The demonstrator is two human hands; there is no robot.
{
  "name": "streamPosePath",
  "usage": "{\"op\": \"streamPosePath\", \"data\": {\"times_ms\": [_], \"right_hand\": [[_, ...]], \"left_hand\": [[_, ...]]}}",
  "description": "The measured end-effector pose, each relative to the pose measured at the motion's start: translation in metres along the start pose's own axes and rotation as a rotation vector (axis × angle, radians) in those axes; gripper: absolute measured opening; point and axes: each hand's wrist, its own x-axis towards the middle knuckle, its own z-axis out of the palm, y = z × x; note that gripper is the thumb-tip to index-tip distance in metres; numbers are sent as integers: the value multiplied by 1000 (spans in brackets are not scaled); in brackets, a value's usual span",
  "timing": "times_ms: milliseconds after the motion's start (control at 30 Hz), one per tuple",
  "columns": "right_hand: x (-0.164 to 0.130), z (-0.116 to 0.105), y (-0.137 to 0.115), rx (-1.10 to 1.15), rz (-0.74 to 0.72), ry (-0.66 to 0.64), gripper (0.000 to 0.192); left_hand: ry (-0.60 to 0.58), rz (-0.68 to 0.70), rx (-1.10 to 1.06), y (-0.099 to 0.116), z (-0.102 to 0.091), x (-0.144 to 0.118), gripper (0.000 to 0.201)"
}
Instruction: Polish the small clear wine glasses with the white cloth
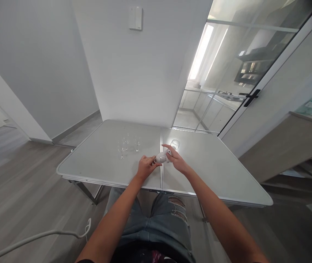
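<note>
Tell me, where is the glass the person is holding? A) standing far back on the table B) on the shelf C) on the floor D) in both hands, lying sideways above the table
D: the left hand and the right hand both grip the glass, which lies sideways just above the table.

A pale folding table (213, 171) carries a cluster of what look like three or four small clear glasses (127, 145) left of its centre seam, and one rounder glass (175, 144) just right of the seam, toward the far edge
</note>
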Motion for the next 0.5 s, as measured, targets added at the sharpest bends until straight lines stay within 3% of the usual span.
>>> {"op": "streamPosePath", "data": {"times_ms": [100,233,400,500], "right_hand": [[-6,-12,-4,-153,-132,-195,47],[-10,-34,-10,-253,-118,-373,47],[-11,-37,-13,-222,-52,-410,45],[-9,-24,-8,-114,-36,-321,44]], "left_hand": [[-26,16,-18,0,-3,1,39],[-109,43,-43,3,-6,3,40],[-139,61,-75,4,-6,2,40],[-119,66,-71,4,-4,2,38]]}}
